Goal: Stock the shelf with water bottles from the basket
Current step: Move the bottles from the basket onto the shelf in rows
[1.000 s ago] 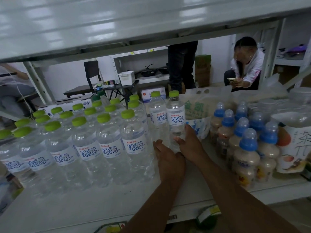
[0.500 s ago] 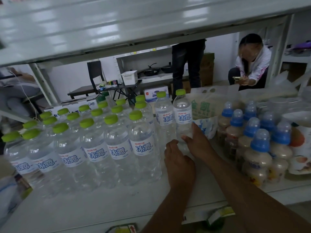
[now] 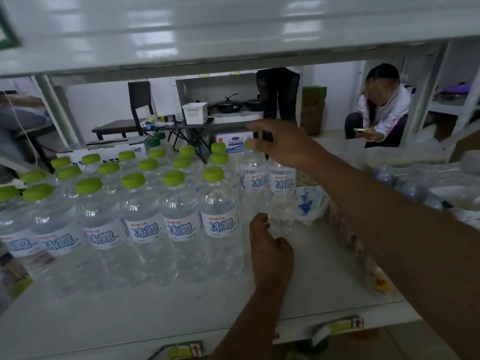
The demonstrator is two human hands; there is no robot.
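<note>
Several clear water bottles (image 3: 179, 224) with green caps and blue-lettered labels stand in rows on the left half of the white shelf board (image 3: 181, 307). Two more water bottles (image 3: 253, 183) stand side by side at the right end of the block. My right hand (image 3: 283, 144) lies over their tops, hiding the right one's cap and reaching the left one's cap. My left hand (image 3: 270, 250) is low on the board, its loosely curled fingers against the base of these two bottles. The basket is out of view.
The upper shelf (image 3: 233, 27) hangs low overhead. Right of the water bottles lie a blue-printed bag (image 3: 309, 201) and blurred blue-capped drink bottles (image 3: 410, 188). Behind the shelf a person (image 3: 381, 107) crouches with a phone. Price tags (image 3: 337, 326) hang on the front edge.
My right hand rose from the base of the two end bottles to their caps. My left hand stayed low and curled its fingers. The camera came closer.
</note>
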